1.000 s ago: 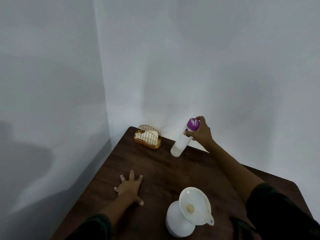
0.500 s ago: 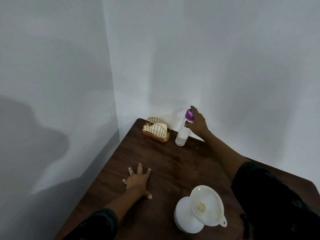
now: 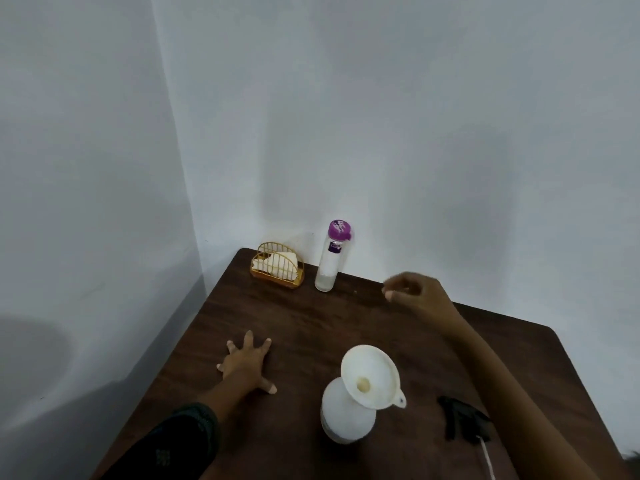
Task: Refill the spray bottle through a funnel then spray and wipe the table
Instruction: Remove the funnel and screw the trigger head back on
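The white spray bottle [image 3: 346, 417] stands on the tabletop [image 3: 311, 323] with the funnel [image 3: 372, 375] seated in its neck. Its black spray head [image 3: 464, 422] lies just to its right, not yet refitted. Beyond it, at the far edge, a purple-capped bottle [image 3: 329, 268] stands upright beside a wire holder [image 3: 277, 268] with something pale inside, cloth or sponge.

Left of the spray bottle, the left hand [image 3: 247, 363] lies flat, fingers spread. Beyond and to its right, the right hand [image 3: 417, 292] hovers, fingers loosely curled on nothing.

Probably left to do: pull the funnel, refit the head, spray, wipe. The opaque spray bottle hides its fill level, and the head's tube runs out of view.
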The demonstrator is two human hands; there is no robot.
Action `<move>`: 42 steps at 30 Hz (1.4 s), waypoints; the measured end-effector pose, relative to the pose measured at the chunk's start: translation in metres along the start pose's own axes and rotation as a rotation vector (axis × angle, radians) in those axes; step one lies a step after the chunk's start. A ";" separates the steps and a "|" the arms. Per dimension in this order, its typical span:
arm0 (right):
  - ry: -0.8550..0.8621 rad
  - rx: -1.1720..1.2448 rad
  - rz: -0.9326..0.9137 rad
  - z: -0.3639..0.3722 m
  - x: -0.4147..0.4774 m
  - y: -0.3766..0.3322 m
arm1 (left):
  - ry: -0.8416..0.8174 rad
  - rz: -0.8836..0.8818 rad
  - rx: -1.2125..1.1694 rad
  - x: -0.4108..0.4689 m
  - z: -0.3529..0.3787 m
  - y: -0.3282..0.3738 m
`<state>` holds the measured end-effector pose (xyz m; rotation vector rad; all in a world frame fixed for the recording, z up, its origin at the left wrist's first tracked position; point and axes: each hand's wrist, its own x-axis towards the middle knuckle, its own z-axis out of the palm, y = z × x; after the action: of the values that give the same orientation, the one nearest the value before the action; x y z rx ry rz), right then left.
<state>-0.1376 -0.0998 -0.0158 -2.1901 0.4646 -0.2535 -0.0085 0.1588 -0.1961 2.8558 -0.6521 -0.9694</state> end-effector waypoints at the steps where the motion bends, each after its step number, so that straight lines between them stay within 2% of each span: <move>1: 0.010 0.019 0.009 -0.004 -0.025 0.000 | 0.002 0.000 0.001 -0.004 -0.002 0.001; 5: 0.060 0.069 0.065 0.000 -0.102 0.009 | -0.036 -0.011 -0.147 -0.017 -0.004 0.013; 9: 0.074 0.173 0.185 0.023 -0.136 0.027 | 0.267 0.233 -0.738 -0.067 -0.010 0.052; 12: 0.142 0.273 0.265 0.036 -0.138 0.029 | 0.256 0.392 -0.998 -0.110 -0.025 0.083; 14: 0.149 0.394 0.345 0.038 -0.136 0.026 | 0.264 0.460 -0.978 -0.124 -0.028 0.095; 17: 0.103 0.530 0.436 0.037 -0.133 0.020 | 0.305 0.454 -0.964 -0.130 -0.027 0.104; 21: 0.139 0.617 0.386 0.030 -0.131 0.016 | 0.340 0.429 -1.004 -0.133 -0.029 0.107; 26: 0.090 0.583 0.400 0.037 -0.131 0.021 | 0.275 0.366 -0.977 -0.130 -0.029 0.101; 34: 0.095 0.551 0.363 0.037 -0.130 0.031 | 0.229 0.384 -1.032 -0.133 -0.026 0.101; 38: 0.116 0.593 0.309 0.038 -0.131 0.033 | 0.274 0.387 -1.045 -0.133 -0.026 0.101; 42: 0.118 0.598 0.335 0.042 -0.131 0.038 | 0.233 0.373 -1.060 -0.134 -0.024 0.102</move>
<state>-0.2519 -0.0368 -0.0735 -1.4958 0.7088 -0.2942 -0.1284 0.1191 -0.0819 1.7879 -0.4231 -0.6176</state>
